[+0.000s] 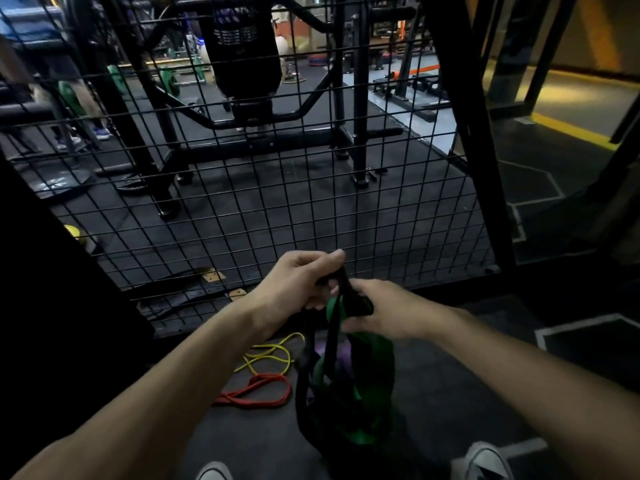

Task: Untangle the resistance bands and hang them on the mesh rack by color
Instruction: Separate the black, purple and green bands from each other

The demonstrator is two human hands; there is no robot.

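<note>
A black band (332,344) and a wide green band (375,368) hang tangled together in front of me. My left hand (298,282) pinches the top of the black band near the mesh. My right hand (381,311) grips the black and green bands just below and to the right. A purple band (341,358) shows behind the tangle on the floor. On the floor to the left lie a thin yellow band (272,355) and a red band (259,393). The black mesh rack (277,202) stands upright right behind my hands, with nothing hanging on it.
Thick black posts frame the mesh at the right (478,150) and a dark panel (52,289) stands at the left. Gym machines and green weight plates (169,81) lie beyond the mesh. My shoes (485,459) show at the bottom edge on dark rubber flooring.
</note>
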